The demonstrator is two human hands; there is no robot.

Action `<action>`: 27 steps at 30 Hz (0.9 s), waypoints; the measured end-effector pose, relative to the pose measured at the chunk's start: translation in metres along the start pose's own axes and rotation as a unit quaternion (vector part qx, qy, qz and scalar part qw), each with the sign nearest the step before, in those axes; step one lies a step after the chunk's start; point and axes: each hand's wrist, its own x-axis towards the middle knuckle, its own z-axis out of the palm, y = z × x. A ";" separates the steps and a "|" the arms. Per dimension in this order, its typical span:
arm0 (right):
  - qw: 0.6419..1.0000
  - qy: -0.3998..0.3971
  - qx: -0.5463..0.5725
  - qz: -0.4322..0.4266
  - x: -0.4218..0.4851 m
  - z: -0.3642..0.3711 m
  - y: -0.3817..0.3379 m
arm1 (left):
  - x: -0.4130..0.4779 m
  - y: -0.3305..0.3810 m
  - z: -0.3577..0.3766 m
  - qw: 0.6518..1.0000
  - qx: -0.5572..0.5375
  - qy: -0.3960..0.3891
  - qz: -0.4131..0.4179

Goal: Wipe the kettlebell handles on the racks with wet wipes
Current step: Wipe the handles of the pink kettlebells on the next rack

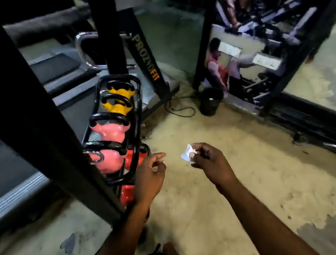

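A: Quick, where's the wipe?

B: R side. The right hand (209, 161) pinches the wipe (187, 154) betw thumb and fingertips. It's bunched up, held over bare floor (219, 217) just right of the rack (138, 101), not touching it.

A: Other hand?

B: The left hand (151, 173) hangs loosely curled by the rack's near end, thumb and forefinger half out. Seems to hold nothing. A pale speck at the fingertips is too blurred to call.

A: And the kettlebells?

B: Lined up in the rack: yellow kettlebells (121, 91) at the far end, pink kettlebells (111, 133) next, red kettlebells (132, 157) nearest. Black handles (107, 117) arch over them.

A: How'll it all handle?

B: Wipe's prob light, limp and damp, so it'll crumple. I'd spread it over the palm and wrap it round a handle, not dab w/ a corner. Handles look like stiff smooth bars, maybe slick once wet. The bells are likely heavy, so no lifting: wipe them where they sit, reaching betw the rack rails.

A: What can't you see?

B: A thick black post (28, 104) cuts across the rack's left side, so the near handles are partly hidden. The red ones sit mostly behind the left hand and forearm, and I can't find their handles. No. of bells in all: can't tell. Whole view is smeared, esp the mirror (249, 49) at right. Beyond the rack there's a treadmill (55, 65) and a black bucket (211, 101) on the floor.
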 end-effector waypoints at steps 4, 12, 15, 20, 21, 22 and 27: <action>0.997 -0.061 0.037 0.037 0.068 0.021 -0.016 | 0.029 0.014 -0.020 0.988 0.008 0.147 0.048; 0.957 -0.289 0.017 0.014 0.165 0.091 -0.027 | 0.079 -0.008 -0.054 0.890 0.096 0.445 -0.017; 0.929 -0.369 -0.031 -0.025 0.188 0.113 -0.027 | 0.095 -0.022 -0.061 0.850 0.087 0.507 -0.113; 0.879 -0.458 -0.100 -0.090 0.203 0.152 -0.031 | 0.098 -0.032 -0.073 0.848 0.031 0.501 -0.169; 0.869 -0.475 -0.100 -0.099 0.201 0.159 -0.032 | 0.098 -0.031 -0.075 0.854 -0.010 0.489 -0.176; 0.857 -0.493 -0.101 -0.114 0.199 0.166 -0.032 | 0.098 -0.030 -0.077 0.858 -0.040 0.479 -0.182; 0.795 -0.504 -0.160 -0.298 0.190 0.174 -0.026 | 0.100 -0.028 -0.078 0.855 -0.070 0.478 -0.189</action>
